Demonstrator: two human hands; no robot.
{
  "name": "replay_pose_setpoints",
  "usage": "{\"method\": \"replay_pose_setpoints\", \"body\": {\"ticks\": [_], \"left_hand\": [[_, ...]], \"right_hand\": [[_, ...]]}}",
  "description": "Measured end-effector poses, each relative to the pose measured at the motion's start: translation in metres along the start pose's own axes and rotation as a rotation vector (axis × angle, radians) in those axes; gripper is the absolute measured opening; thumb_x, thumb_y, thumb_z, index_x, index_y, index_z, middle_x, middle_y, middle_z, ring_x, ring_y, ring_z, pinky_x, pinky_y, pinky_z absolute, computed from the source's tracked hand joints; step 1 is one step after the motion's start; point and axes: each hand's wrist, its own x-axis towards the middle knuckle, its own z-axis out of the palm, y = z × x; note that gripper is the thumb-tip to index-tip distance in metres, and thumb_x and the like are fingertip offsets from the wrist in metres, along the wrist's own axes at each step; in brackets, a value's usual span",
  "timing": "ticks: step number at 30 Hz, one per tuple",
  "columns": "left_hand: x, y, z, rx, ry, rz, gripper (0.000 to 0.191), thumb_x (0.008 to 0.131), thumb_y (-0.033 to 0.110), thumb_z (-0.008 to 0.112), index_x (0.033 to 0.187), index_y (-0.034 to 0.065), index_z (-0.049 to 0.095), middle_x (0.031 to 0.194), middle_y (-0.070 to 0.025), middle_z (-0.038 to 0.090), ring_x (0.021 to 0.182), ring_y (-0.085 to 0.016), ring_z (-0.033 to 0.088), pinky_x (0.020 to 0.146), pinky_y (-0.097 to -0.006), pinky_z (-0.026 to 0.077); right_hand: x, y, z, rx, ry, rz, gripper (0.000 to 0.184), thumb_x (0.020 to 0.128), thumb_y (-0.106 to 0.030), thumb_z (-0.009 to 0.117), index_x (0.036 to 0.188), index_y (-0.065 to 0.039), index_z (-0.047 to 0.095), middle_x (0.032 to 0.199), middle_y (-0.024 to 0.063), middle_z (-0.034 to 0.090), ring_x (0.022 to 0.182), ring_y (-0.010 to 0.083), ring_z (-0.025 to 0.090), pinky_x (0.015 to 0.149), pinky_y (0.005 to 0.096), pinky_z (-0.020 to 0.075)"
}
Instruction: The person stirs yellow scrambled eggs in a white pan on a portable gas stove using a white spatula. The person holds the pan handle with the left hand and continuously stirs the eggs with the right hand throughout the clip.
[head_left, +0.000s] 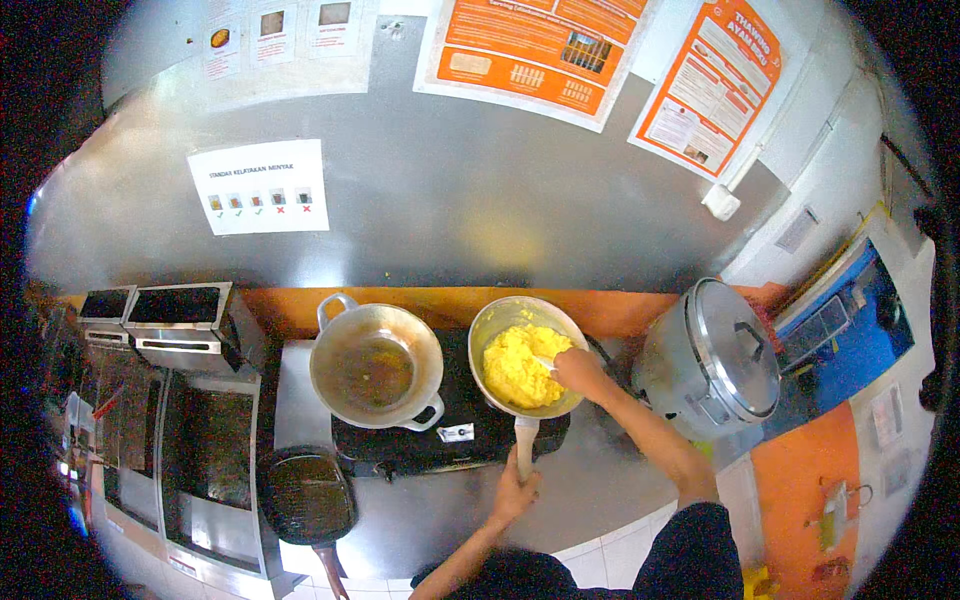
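Note:
A metal saucepan (480, 319) stands on the right side of a black stove (465, 405), holding soft yellow food that looks like scrambled egg (523, 367). My left hand (514, 487) is closed around the pan's pale handle (526, 442), which points toward me. Over the pan's right rim, my right hand (579, 373) grips a pale utensil whose end is in the yellow food; its full shape is hidden. Left of the saucepan, a two-handled metal wok (375, 367) sits on the stove with a little liquid or residue at its bottom.
A dark square frying pan (309, 495) lies on the steel counter at left. Beyond it are deep fryers (214, 450). At right stands a large lidded metal pot (705, 360). A small printed packet or label (456, 433) is at the stove's front. Posters hang on the wall behind.

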Motion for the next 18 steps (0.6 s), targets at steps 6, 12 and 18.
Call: {"method": "replay_pose_setpoints", "body": {"ticks": [6, 12, 18], "left_hand": [[0.007, -0.016, -0.001, -0.061, -0.061, -0.105, 0.072, 0.083, 0.01, 0.056, 0.144, 0.0103, 0.017, 0.082, -0.0084, 0.058, 0.051, -0.013, 0.054, 0.043, -0.0276, 0.046], [0.009, -0.024, -0.004, -0.06, -0.06, -0.022, 0.072, 0.084, 0.012, 0.056, 0.144, 0.0102, 0.017, 0.081, -0.009, 0.061, 0.051, -0.014, 0.055, 0.045, -0.0277, 0.048], [0.004, -0.012, -0.007, 0.051, -0.097, -0.077, 0.073, 0.084, 0.012, 0.057, 0.144, 0.0094, 0.015, 0.084, -0.0088, 0.061, 0.054, -0.015, 0.057, 0.046, -0.0286, 0.049]], "right_hand": [[-0.033, 0.0, -0.019, 0.07, 0.237, -0.007, 0.02, 0.083, -0.028, 0.058, 0.091, -0.013, 0.067, 0.076, 0.0129, 0.065, 0.072, 0.0308, 0.064, 0.062, 0.0456, 0.0497], [0.028, 0.019, 0.0, -0.006, 0.265, 0.017, 0.019, 0.082, -0.028, 0.059, 0.092, -0.014, 0.069, 0.077, 0.0125, 0.065, 0.072, 0.0309, 0.064, 0.064, 0.0459, 0.0497], [0.068, 0.032, 0.023, 0.25, -0.067, 0.105, 0.022, 0.072, -0.03, 0.068, 0.084, -0.013, 0.072, 0.086, 0.014, 0.067, 0.084, 0.0305, 0.064, 0.074, 0.0443, 0.0508]]}}
